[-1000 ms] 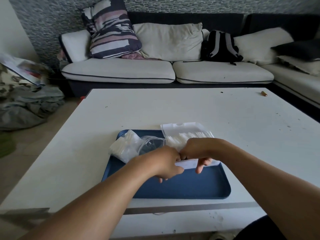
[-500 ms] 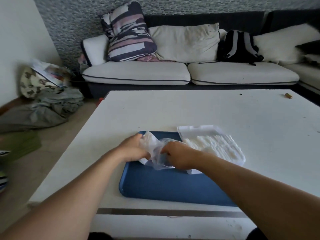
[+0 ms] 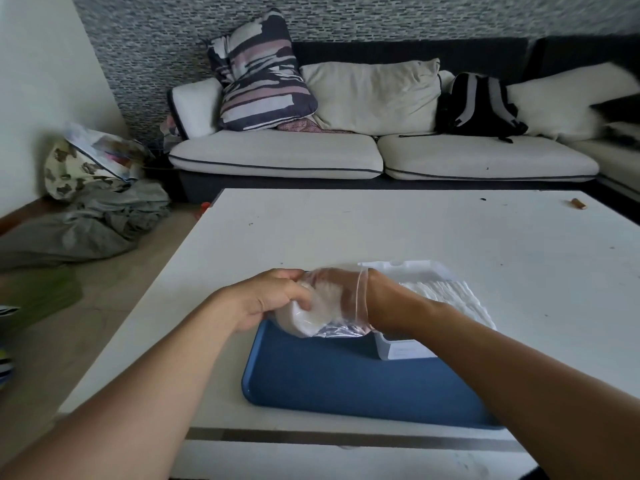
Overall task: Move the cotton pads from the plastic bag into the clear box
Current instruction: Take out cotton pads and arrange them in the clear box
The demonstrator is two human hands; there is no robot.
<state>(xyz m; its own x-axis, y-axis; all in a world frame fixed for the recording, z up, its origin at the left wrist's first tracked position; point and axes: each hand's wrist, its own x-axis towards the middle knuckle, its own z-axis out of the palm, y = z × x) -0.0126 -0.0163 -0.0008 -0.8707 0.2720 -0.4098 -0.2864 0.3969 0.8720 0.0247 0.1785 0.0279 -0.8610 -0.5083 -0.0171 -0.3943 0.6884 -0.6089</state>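
Observation:
A clear plastic bag [image 3: 346, 329] with white cotton pads [image 3: 311, 315] inside sits at the far left corner of a blue tray [image 3: 346, 379]. My left hand [image 3: 266, 299] grips the bag's closed end from the left. My right hand [image 3: 341, 292] is pushed inside the bag up to the wrist, and the bag's mouth rings that wrist. Its fingers are blurred behind the plastic among the pads. To the right stands the clear box [image 3: 401, 351], lid open, with a row of white cotton pads [image 3: 446, 297] in it.
The tray lies on a white table [image 3: 381, 233] near its front edge. A small brown object [image 3: 577, 203] lies at the table's far right. A sofa [image 3: 277, 157] with cushions and a black backpack [image 3: 478, 105] stands behind. Clothes lie on the floor at left.
My hands left the clear box and took up the bag. My right hand has gone from the bag's mouth to deep inside it, while the left holds the far end.

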